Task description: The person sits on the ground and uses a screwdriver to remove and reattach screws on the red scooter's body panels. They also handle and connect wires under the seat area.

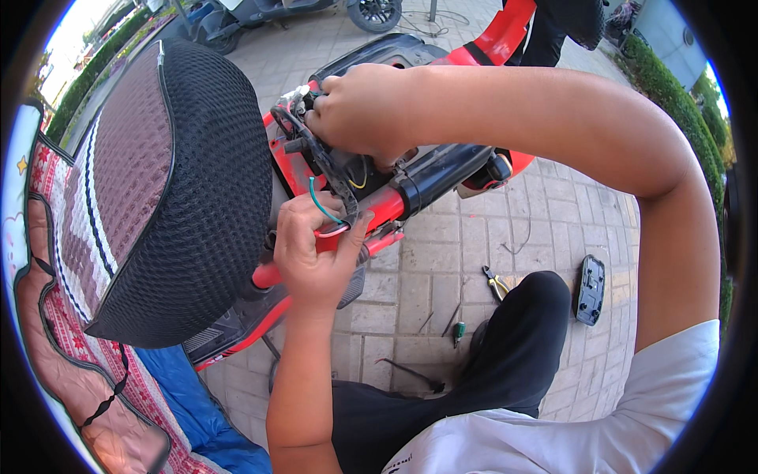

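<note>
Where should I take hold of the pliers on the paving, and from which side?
Grip the pliers by the yellow-and-black handles, probably best from above: they lie low on the ground, handles angled toward the bent knee, dark head pointing away from it.

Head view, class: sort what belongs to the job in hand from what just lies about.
Likely the job's:
red scooter
teal wire in the left hand
dark cables by the right hand
yellow-handled pliers
green-handled screwdriver
perhaps the black plastic piece

Likely just about:
parked scooter behind
blue padded cloth
hedge
</note>
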A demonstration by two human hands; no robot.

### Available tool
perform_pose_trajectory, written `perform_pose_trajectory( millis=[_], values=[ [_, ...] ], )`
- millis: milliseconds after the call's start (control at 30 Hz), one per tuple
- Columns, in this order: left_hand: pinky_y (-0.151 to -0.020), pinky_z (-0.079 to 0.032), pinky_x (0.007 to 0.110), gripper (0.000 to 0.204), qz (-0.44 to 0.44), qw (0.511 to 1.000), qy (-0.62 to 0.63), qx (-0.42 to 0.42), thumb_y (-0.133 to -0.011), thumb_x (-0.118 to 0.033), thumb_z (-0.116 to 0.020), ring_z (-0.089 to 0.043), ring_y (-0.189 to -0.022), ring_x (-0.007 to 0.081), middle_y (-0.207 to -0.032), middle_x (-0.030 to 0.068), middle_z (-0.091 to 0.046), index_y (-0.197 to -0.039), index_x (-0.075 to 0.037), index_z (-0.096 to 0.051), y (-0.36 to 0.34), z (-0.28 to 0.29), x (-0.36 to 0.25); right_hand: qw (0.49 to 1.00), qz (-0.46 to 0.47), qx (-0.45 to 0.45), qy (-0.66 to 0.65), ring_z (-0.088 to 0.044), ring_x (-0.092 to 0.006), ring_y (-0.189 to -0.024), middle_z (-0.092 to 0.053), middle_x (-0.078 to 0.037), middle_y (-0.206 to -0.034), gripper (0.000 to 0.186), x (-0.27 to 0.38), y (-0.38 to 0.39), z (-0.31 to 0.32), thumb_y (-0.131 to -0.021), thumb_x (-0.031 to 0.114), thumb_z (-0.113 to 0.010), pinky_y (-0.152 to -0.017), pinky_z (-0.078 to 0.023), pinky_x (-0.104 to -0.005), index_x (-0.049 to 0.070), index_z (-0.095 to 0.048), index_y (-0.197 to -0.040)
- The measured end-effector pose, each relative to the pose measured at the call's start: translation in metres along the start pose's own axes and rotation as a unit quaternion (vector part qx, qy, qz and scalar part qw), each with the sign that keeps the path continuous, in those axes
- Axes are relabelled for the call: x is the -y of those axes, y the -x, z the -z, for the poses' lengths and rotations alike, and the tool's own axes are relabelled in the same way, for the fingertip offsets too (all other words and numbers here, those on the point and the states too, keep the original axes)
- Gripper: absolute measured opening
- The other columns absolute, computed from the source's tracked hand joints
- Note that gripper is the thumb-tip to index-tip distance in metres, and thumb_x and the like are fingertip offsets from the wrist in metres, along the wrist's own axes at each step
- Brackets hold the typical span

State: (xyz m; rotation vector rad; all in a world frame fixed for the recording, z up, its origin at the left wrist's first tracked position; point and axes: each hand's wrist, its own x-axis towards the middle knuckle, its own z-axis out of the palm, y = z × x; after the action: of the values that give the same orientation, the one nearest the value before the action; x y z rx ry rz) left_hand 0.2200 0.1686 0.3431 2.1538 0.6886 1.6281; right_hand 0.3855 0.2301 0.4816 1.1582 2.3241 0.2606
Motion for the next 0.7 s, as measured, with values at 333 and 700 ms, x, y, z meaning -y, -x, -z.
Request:
perform_pose_trajectory(
  millis=[333,700],
  values=[
    [-0.083,-0.054,0.038,0.035,-0.047,0.998,0.018,-0.050,-0.075,-0.004,-0.086,-0.066,-0.090,0.0276,-0.094,0.0127,-0.066,-0.093,-0.003,-0.056,0.001,-0.005,0.000,0.977,0.073,-0.178,-0.095,-0.062,-0.0357,-0.110,-0.066,-0.019,-0.110,0.087,-0.015,0.007,-0.036,-0.057,0.019,-0.085,-0.096,-0.051,-0.0426,-0.004,-0.051,-0.135],
    [-0.085,-0.055,0.038,0.046,-0.053,0.996,-0.026,-0.059,-0.074,-0.009,-0.088,-0.067,-0.098,0.0291,-0.106,0.0163,-0.067,-0.107,-0.003,-0.057,0.011,0.001,0.003,0.944,0.127,-0.256,-0.164,-0.059,-0.0367,-0.107,-0.064,-0.018,-0.109,0.087,-0.022,0.006,-0.047,-0.055,0.021,-0.086,-0.091,-0.050,-0.0438,-0.002,-0.054,-0.133]
  ],
)
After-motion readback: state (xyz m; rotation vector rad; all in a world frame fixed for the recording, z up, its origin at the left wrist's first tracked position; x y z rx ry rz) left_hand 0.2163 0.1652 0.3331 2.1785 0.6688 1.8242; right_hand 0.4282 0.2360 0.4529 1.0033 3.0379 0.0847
